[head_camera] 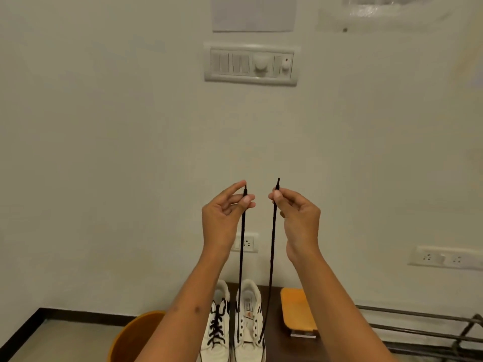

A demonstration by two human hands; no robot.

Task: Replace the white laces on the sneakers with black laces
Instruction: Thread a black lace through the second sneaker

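We've got both ends of the black lace (pixel 271 257) pulled straight up, left hand (pixel 224 212) and right hand (pixel 298 218) each pinching a tip. Keep the tips level so both sides match. It runs vertically from the right sneaker (pixel 248 333) on the worktop (pixel 274 343).

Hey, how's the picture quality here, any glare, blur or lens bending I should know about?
Head view: soft, even indoor light with faint shadows; glare on the plastic sheet at top right; wide-angle bending bows the rack rails and wall edges; the switch panel looks soft, while both hands and the black lace are sharp.
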